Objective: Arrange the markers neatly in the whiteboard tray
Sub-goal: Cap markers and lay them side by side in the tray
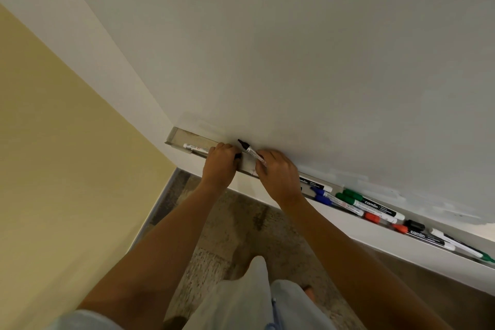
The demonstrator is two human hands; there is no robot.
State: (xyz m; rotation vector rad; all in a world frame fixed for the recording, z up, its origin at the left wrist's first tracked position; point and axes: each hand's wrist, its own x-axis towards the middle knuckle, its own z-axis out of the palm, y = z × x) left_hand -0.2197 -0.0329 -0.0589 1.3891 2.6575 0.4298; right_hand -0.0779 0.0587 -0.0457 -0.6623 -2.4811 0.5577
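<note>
The right hand [278, 174] had its fingers curled round a white marker with a black tip [251, 151], pinching the barrel so that the uncapped tip stuck up and to the left, close against the whiteboard [294, 48]. The left hand [221, 161] was curled too, its fingertips bent down over the tray [175, 138]; something small and dark showed at them, but what it was could not be told. Just left of that hand a white marker [194, 148] lay flat along the front lip of the tray, its far end hidden under the fingers. The two hands were near each other, with a short bare stretch of tray between them. The left end of the tray, beyond the lying marker, was open up to its end wall. To the right of the right hand the tray was crowded: a blue-capped marker [325, 197], green-capped markers [351, 195], a red-capped marker [373, 217] and a black-capped one [414, 224] lay at mixed angles, some overlapping, running on to the right edge of the view. Below lay a speckled floor [214, 249] and a yellow wall [53, 169] at left.
</note>
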